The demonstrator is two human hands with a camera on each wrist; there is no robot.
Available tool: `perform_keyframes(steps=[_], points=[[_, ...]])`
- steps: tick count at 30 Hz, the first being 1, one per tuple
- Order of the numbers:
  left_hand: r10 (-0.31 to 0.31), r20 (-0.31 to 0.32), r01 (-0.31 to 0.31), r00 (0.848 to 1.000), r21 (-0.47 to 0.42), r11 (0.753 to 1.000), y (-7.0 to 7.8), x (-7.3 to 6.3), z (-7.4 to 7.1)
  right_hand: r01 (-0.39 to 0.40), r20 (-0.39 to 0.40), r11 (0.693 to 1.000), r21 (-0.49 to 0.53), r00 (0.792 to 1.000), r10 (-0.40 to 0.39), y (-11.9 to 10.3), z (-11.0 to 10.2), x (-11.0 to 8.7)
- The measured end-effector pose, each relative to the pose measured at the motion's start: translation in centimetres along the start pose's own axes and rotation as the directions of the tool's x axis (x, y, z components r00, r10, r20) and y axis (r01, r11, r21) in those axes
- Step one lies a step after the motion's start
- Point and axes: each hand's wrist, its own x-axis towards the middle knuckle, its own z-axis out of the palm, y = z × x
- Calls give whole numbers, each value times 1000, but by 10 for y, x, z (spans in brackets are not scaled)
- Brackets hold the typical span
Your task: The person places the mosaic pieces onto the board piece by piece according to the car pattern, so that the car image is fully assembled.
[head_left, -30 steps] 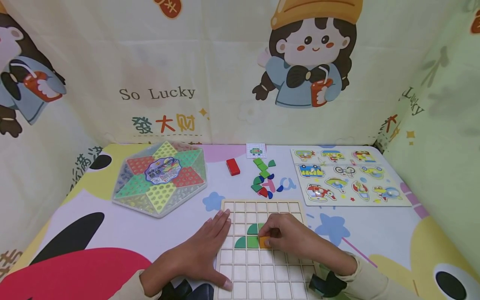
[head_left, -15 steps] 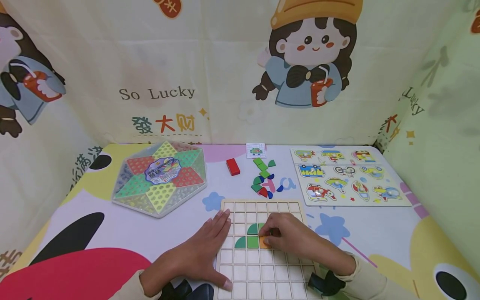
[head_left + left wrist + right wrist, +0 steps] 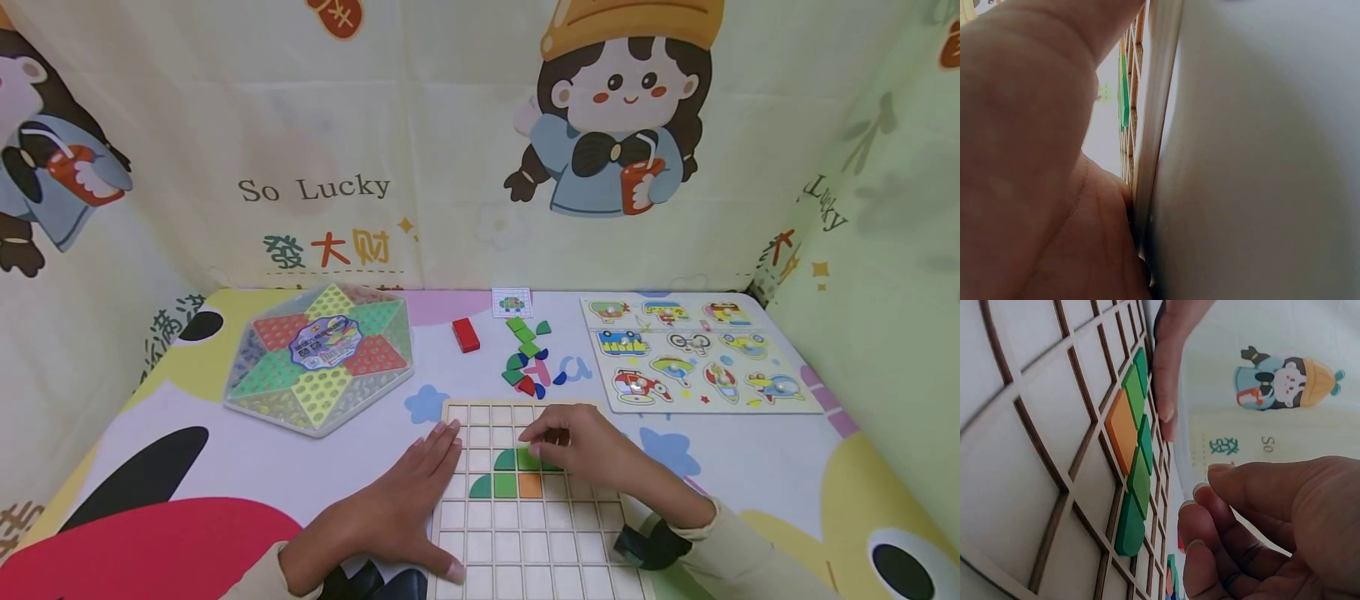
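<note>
My left hand [image 3: 401,504] rests along the left edge of a wooden grid board [image 3: 517,581], fingers straight and thumb at the near part of that edge. My right hand [image 3: 588,446] hovers just over the board, fingers loosely bent and holding nothing in the right wrist view. Several flat pieces sit in the cells. The near row has a dark green rounded piece [image 3: 481,487], a light green square [image 3: 506,486] and an orange square [image 3: 530,486]. Behind them are a dark green rounded piece [image 3: 506,459], a light green square [image 3: 1140,481] and another dark green rounded piece [image 3: 1129,528].
Loose green, red and blue pieces [image 3: 527,349] lie behind the board, near a small pattern card [image 3: 512,302] and a red block [image 3: 466,335]. A hexagonal board-game box [image 3: 322,408] is at left. A vehicle puzzle board [image 3: 660,403] lies at right.
My right hand has let go of the orange square and moved up and slightly back, uncovering it in its cell. The left hand stays in place.
</note>
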Motion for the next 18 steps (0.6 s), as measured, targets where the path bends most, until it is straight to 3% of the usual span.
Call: perform_keyframes(steps=[18], points=[[7,2,-7,1000,-7,1000,-1,0,0,-121,-146,992,46,981,127,26,-15,32]])
